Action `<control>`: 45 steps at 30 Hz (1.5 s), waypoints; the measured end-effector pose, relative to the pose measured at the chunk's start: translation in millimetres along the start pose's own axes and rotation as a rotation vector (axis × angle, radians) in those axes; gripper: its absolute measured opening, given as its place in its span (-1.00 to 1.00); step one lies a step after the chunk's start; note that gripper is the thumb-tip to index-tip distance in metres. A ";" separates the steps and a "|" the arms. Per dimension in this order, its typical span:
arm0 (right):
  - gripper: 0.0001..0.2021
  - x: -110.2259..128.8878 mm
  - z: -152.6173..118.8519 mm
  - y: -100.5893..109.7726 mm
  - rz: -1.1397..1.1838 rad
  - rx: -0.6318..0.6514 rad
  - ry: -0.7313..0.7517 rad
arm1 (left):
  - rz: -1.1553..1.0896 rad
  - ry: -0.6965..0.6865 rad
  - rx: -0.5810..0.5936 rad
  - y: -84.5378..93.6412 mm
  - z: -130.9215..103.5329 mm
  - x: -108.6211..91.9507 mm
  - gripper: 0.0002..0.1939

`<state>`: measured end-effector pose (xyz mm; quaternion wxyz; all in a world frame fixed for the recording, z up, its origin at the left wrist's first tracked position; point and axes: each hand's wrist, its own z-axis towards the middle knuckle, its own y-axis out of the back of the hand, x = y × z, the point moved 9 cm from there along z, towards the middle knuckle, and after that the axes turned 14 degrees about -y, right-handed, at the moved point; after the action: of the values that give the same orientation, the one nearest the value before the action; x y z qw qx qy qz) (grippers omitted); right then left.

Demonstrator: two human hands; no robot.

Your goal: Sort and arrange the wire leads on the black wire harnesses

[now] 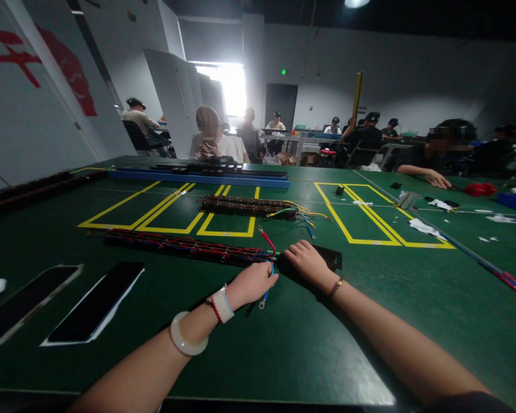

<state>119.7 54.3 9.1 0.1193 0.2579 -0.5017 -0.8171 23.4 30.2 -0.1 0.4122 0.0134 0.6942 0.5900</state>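
A long dark wire harness point(189, 246) with red and blue wires lies across the table in front of me. My left hand point(251, 282) is closed around its right end. From there a red wire point(267, 241) with a ring terminal bends up, and a blue wire point(265, 297) with a ring terminal hangs below my fingers. Just to the right, my right hand point(307, 264) is closed with curled fingers, close to the harness end. A flat black plate point(333, 258) sticks out beyond it. Whatever the right fingers hold is hidden.
A second harness point(245, 205) with loose yellow, green and blue wires lies farther back, near yellow tape outlines point(226, 233). Behind it are blue channels point(206, 179). Two phones point(97, 301) rest at left. Paper scraps point(425, 228) lie at right, near a co-worker's hand point(436, 179).
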 end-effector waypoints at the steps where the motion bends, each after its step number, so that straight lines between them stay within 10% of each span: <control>1: -0.91 0.0 0.0 -0.2 0.002 0.000 0.001 | 0.138 -0.035 -0.006 3.1 -0.6 -4.7 -0.77; 12: -0.88 1.3 1.3 2.5 0.011 0.001 0.003 | 0.535 -0.335 0.074 -0.5 -2.3 -22.4 -0.68; 21: -0.75 -20.5 19.7 26.5 0.393 -0.035 -0.283 | 0.219 -0.127 -0.125 10.2 -2.5 -9.3 -0.57; 27: -0.44 13.9 36.3 76.2 0.877 -0.042 -0.064 | 0.203 -0.093 -0.129 7.5 -1.7 -4.7 -0.62; 31: -0.71 14.5 43.0 88.2 0.820 -0.052 -0.156 | 0.212 -0.125 -0.107 3.3 0.1 -3.5 -0.64; 37: -0.68 -60.4 40.4 55.8 0.784 0.064 -0.489 | 0.123 -0.068 -0.130 2.3 -0.2 3.4 -0.69; 45: -0.66 -56.1 26.0 9.3 0.621 0.481 -0.209 | -0.254 -0.015 -0.138 -3.9 1.7 7.6 -0.65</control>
<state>152.1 95.1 43.7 0.2452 0.0303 -0.7420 -0.6232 21.3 34.2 -7.5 0.4885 -0.0985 0.6449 0.5794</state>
